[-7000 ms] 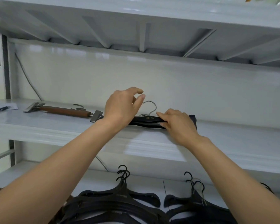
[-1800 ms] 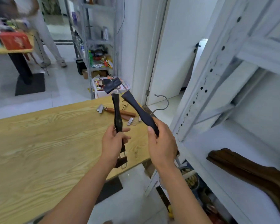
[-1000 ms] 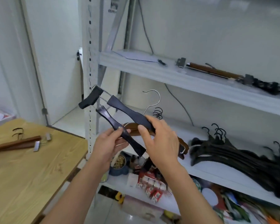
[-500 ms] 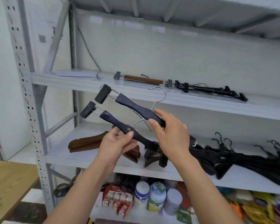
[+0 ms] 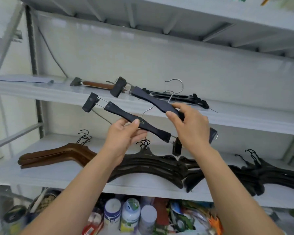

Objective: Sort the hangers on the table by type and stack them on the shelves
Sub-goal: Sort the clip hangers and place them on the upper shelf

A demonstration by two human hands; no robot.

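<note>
I hold two dark clip hangers in front of the white shelves. My left hand [image 5: 124,138] grips the lower clip hanger [image 5: 153,130] at its middle. My right hand [image 5: 190,126] grips the upper clip hanger [image 5: 151,100], whose silver hook rises above the upper shelf [image 5: 41,95]. On that shelf lie a brown clip hanger [image 5: 97,84] and a row of black clip hangers [image 5: 182,97]. The lower shelf [image 5: 58,178] carries a stack of brown wooden hangers [image 5: 54,155] and piles of black hangers [image 5: 151,167].
A further pile of black hangers [image 5: 265,175] lies at the right of the lower shelf. Under it stand bottles [image 5: 131,212], packets and clutter. A paper sheet [image 5: 24,80] lies at the left of the upper shelf. Another shelf runs overhead.
I have turned from the wooden table to the shelves with both clip hangers. In the last half second both hands have risen towards the upper shelf, the view tilting up.
</note>
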